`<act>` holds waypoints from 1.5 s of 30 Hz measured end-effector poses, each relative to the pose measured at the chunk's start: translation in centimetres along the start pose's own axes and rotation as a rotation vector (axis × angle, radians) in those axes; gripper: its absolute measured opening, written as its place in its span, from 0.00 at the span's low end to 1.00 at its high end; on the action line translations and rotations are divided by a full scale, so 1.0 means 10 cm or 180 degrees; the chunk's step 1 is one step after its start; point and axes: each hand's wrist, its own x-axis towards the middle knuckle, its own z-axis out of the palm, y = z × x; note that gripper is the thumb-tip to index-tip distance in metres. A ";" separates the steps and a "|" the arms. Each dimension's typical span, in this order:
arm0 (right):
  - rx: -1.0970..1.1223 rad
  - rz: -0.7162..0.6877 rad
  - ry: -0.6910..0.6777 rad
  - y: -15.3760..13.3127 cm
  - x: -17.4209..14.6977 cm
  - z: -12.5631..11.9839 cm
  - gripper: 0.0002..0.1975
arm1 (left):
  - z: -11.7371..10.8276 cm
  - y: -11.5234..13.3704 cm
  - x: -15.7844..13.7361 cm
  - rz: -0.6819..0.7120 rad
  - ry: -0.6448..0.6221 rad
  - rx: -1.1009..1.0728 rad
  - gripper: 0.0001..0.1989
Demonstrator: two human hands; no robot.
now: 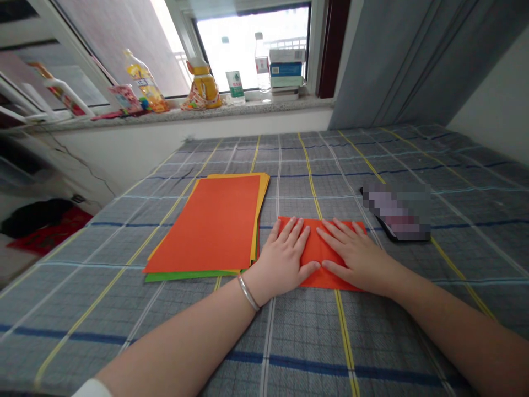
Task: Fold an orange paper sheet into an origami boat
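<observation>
Forearms (177, 342) cross cloth's (297, 336) near edge. Left hand (285, 256), right hand (357, 256) flat on sheet (320, 249), gripping nothing. Sheet's mid-cloth, off the edges. Risk: uneven palm pressure could skid or wrinkle it.

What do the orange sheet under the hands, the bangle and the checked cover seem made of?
Orange sheet: likely matte paper; thin, flat, straight-edged, without gloss.
Bangle: probably polished metal; silvery, with bright highlights.
Checked cover: seemingly dull woven fabric; fine weave-like texture.

Two hands (281, 258) (361, 258), one silver bangle (248, 292), one orange paper piece (317, 249), one coloured-paper stack (215, 223), one phone (397, 215).
</observation>
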 end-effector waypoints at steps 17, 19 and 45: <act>0.0387 -0.1217 0.1080 0.03 -0.05 -0.24 0.16 | -0.06 0.00 0.00 0.0672 0.0334 -0.0015 0.24; 0.0491 -0.1269 0.1112 0.02 -0.04 -0.21 0.14 | -0.04 0.00 0.02 0.0601 0.0498 0.0037 0.20; -0.0915 -0.0491 0.1688 0.05 -0.04 -0.25 0.10 | -0.11 -0.15 0.06 0.0601 0.1527 0.0929 0.09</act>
